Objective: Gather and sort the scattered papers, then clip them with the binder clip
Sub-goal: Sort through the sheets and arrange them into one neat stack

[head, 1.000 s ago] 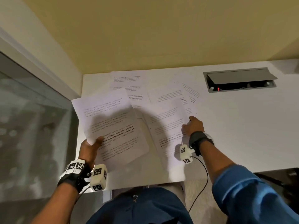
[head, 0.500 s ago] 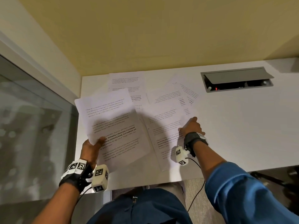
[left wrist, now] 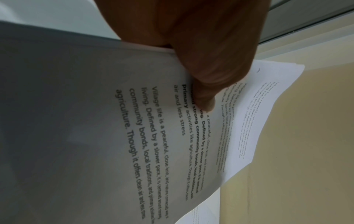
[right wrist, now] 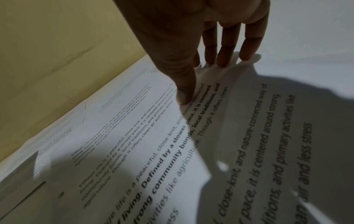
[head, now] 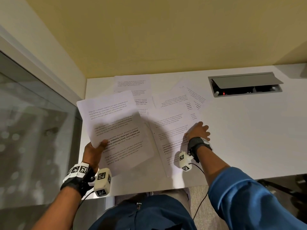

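Observation:
Several printed white sheets lie scattered on the white table (head: 249, 130). My left hand (head: 95, 151) pinches a few sheets (head: 114, 123) by their lower left edge and holds them tilted above the table's left side. The left wrist view shows the thumb (left wrist: 203, 94) on top of the held sheets (left wrist: 153, 136). My right hand (head: 197, 131) rests with straight fingers on the right edge of a flat sheet (head: 169, 130). In the right wrist view the thumb (right wrist: 184, 94) presses on this sheet (right wrist: 249, 136). More sheets lie behind (head: 132, 83) (head: 172, 100). No binder clip is in view.
A grey cable box (head: 244, 87) with its lid up is sunk into the table at the back right. A glass panel (head: 33, 130) runs along the left side, and a yellow wall (head: 166, 39) closes the back. The right half of the table is bare.
Hardly anything differs. The right hand stays on its sheet with the fingers spread slightly more. The left hand keeps the same hold on its sheets.

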The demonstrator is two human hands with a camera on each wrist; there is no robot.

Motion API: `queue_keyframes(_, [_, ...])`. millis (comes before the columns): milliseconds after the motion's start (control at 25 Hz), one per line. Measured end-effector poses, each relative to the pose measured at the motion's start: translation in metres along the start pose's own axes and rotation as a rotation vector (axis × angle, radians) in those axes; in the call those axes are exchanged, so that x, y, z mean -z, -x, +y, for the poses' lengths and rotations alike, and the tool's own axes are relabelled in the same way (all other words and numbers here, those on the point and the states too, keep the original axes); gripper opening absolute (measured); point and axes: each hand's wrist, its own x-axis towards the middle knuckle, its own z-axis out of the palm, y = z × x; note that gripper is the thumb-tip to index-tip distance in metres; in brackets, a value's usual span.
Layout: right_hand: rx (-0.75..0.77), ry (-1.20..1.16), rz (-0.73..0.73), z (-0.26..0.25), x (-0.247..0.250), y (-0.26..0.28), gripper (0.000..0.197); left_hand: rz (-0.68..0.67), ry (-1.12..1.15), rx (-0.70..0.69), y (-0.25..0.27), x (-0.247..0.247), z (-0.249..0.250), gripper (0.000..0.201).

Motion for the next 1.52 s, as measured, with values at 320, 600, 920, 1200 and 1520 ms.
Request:
queue_keyframes(320, [0.017, 0.011, -0.021, -0.002, -0.003, -0.005, 0.075, -0.012, 0.027, 0.023, -0.009, 0.000, -0.005, 0.019])
queue_keyframes(600, [-0.020, 0.135, 0.011, -0.010, -0.007, -0.004, 0.068, -0.023, 0.027, 0.000, -0.014, -0.005, -0.002, 0.021])
queue_keyframes(920, [0.057, 0.029, 0.040, -0.006, -0.015, 0.001, 0.063, -0.027, 0.007, -0.022, -0.023, -0.005, 0.001, 0.023])
queue_keyframes(1200, [0.238, 0.038, 0.050, -0.001, -0.015, 0.010, 0.027, -0.042, -0.019, -0.020, -0.030, -0.006, -0.003, 0.025])
queue_keyframes(1520, [-0.071, 0.092, 0.026, 0.008, -0.015, 0.014, 0.096, -0.045, -0.029, -0.026, -0.035, -0.006, -0.001, 0.021])
